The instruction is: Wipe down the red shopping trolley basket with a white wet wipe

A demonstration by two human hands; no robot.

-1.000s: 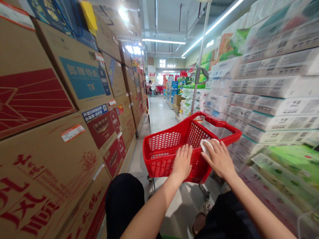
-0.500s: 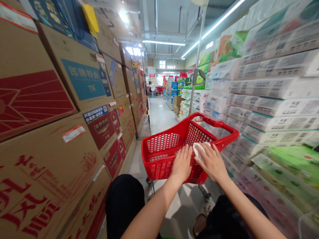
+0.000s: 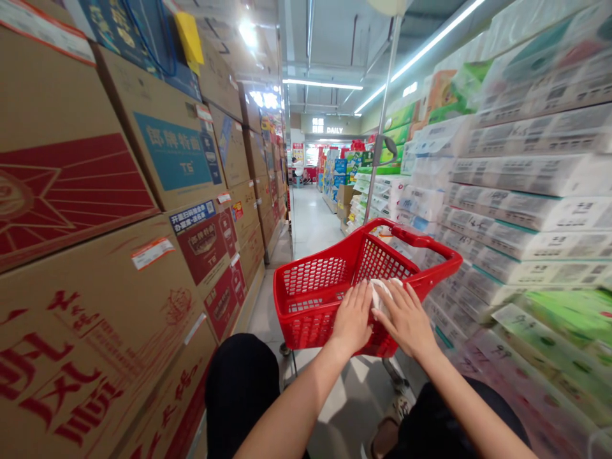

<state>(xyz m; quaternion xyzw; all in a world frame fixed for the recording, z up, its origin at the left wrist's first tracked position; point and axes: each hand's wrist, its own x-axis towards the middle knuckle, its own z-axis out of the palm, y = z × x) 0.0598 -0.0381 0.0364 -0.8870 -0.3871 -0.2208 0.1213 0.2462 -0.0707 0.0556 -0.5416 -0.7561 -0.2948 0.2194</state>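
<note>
A red plastic shopping cart (image 3: 310, 328) with perforated basket walls stands in front of me, its handle toward the right. My left hand (image 3: 352, 315) lies on the basket's near rim, fingers stretched out and close together; its thumb is out of sight. Just right of it, my right hand (image 3: 406, 317) presses a white cloth (image 3: 381, 293) against the same rim near the handle end. The cloth bunches under the fingers and sticks out between the two hands. Part of the cloth and the rim below it are hidden by the right hand.
Stacked cardboard cartons (image 3: 176, 153) wall the left side. Piled white tissue packs (image 3: 516, 185) line the right, with green packs (image 3: 568, 312) lower down. A metal pole (image 3: 381, 127) rises behind the cart. The aisle floor (image 3: 313, 213) runs back toward more shelves and a distant person.
The view has shifted slightly left, so the surroundings sit a little farther right. Both hands stay on the basket rim, with the white cloth still under the right hand.
</note>
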